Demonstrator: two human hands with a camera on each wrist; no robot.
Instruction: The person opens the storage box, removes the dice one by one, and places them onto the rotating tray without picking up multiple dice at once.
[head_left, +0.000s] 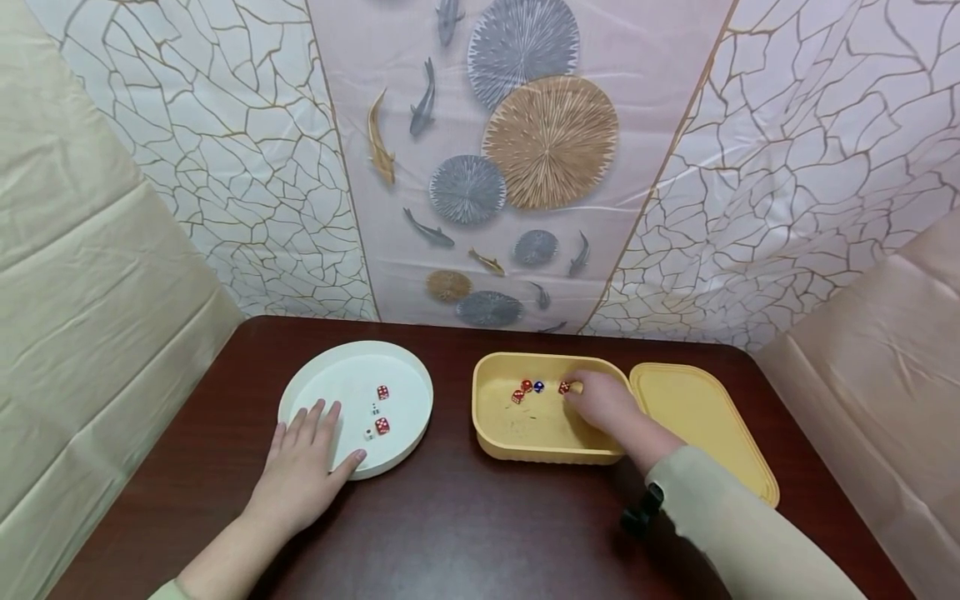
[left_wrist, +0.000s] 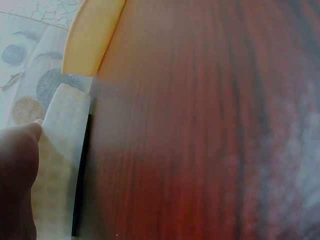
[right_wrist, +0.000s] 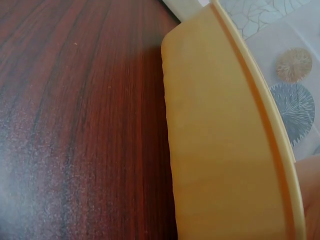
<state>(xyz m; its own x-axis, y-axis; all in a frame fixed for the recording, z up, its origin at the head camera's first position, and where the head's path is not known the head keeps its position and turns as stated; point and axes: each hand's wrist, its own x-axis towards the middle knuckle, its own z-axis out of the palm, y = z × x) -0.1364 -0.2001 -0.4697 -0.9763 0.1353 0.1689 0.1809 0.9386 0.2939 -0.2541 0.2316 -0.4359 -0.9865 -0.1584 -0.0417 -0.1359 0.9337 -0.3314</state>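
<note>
My left hand (head_left: 300, 467) lies over the near left rim of a round white tray (head_left: 408, 375), its fingers spread and straight. Inside the tray are a red die (head_left: 383, 392), another red die (head_left: 382, 426) and two white dice (head_left: 369, 434). My right hand (head_left: 603, 402) reaches over the right side of a yellow box (head_left: 495, 433) and pinches a red die (head_left: 564, 387) at the fingertips. Left of that die, two more red dice (head_left: 517, 397) and a blue die (head_left: 538, 387) lie on the box floor.
A yellow lid (head_left: 705, 417) lies flat on the dark wooden table (head_left: 450, 517), right of the box and partly behind the right forearm. Patterned cloth (head_left: 465, 275) hangs behind the table's far edge. Pale cloth (head_left: 97, 333) stands along both sides.
</note>
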